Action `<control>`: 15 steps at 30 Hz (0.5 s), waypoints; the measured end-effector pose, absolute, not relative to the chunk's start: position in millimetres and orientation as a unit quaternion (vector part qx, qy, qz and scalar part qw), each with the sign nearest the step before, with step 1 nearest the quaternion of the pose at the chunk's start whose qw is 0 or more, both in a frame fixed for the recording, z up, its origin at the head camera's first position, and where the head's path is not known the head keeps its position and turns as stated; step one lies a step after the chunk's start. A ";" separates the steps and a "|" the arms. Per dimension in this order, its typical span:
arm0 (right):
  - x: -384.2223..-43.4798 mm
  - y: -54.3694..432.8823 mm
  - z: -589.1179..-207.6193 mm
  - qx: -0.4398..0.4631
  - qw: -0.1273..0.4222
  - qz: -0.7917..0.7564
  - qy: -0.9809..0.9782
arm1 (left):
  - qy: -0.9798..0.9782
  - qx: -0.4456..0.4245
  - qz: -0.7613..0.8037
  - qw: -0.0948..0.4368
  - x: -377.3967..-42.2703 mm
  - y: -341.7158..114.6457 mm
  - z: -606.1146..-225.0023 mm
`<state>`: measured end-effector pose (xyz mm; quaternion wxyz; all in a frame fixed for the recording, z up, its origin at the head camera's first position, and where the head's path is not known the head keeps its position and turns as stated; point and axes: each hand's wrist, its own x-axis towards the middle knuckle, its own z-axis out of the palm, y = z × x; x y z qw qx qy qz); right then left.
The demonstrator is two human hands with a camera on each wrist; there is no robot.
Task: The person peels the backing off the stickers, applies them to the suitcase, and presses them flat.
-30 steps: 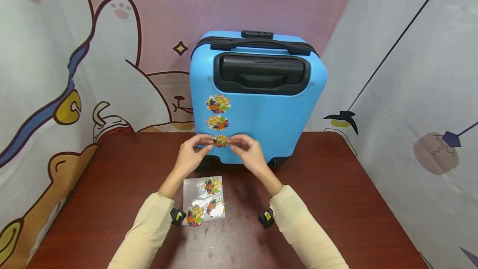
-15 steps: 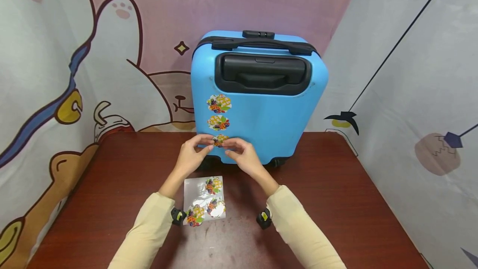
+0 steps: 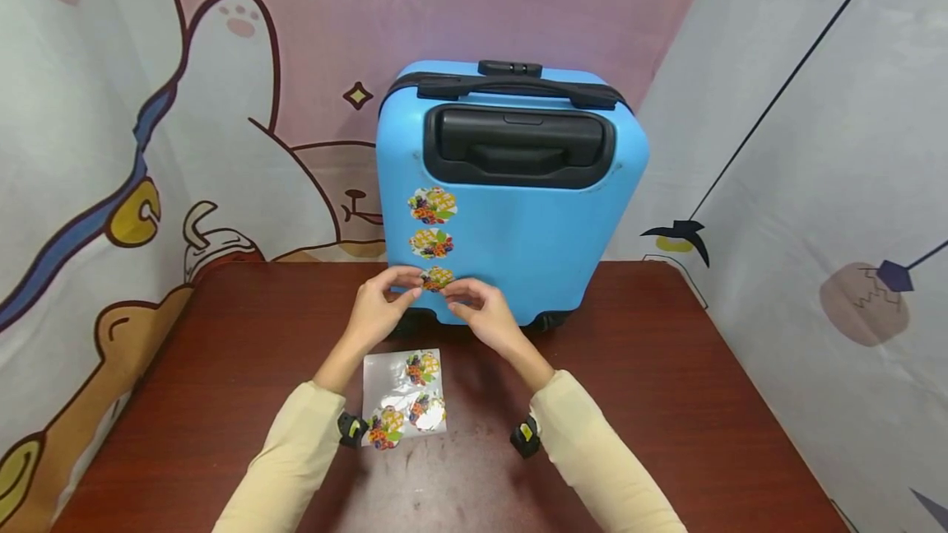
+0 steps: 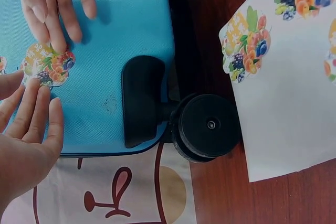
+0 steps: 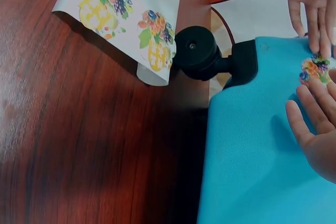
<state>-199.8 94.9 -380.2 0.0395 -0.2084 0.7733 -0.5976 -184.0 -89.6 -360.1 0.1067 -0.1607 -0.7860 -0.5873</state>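
Note:
A round fruit-print sticker point(image 3: 437, 279) lies against the lower left of a blue suitcase point(image 3: 518, 245). At its left edge my left hand point(image 3: 376, 311) touches it with fairly straight fingertips, which the left wrist view also shows on the sticker point(image 4: 50, 65). From the other side my right hand point(image 3: 489, 312) reaches in, its extended fingertips on the sticker's right edge. The thumbs of both hands stay off the sticker in the head view. Two matching stickers, an upper one point(image 3: 433, 206) and a middle one point(image 3: 432, 243), are on the suitcase in a column above.
A white backing sheet point(image 3: 381, 377) with several fruit stickers lies on the brown table point(image 3: 629, 434), between the forearms. The suitcase stands at the table's back, its black wheel point(image 4: 207, 124) close to the sheet in the left wrist view. A printed cloth point(image 3: 318, 39) hangs behind.
My right hand has shifted left and slightly down, its fingertips moving further over the sticker, then back a little toward its right edge. My left hand has stayed at the left edge.

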 end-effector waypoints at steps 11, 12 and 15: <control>-216.2 91.6 -404.2 -0.209 0.047 -0.590 0.778 | -0.787 -0.161 -0.586 0.102 -184.4 -89.8 -361.4; -216.3 92.7 -404.1 -0.206 0.042 -0.592 0.778 | -0.787 -0.162 -0.586 0.102 -184.4 -90.0 -361.3; -216.3 96.3 -403.8 -0.199 0.033 -0.596 0.777 | -0.788 -0.161 -0.584 0.105 -184.2 -90.6 -360.9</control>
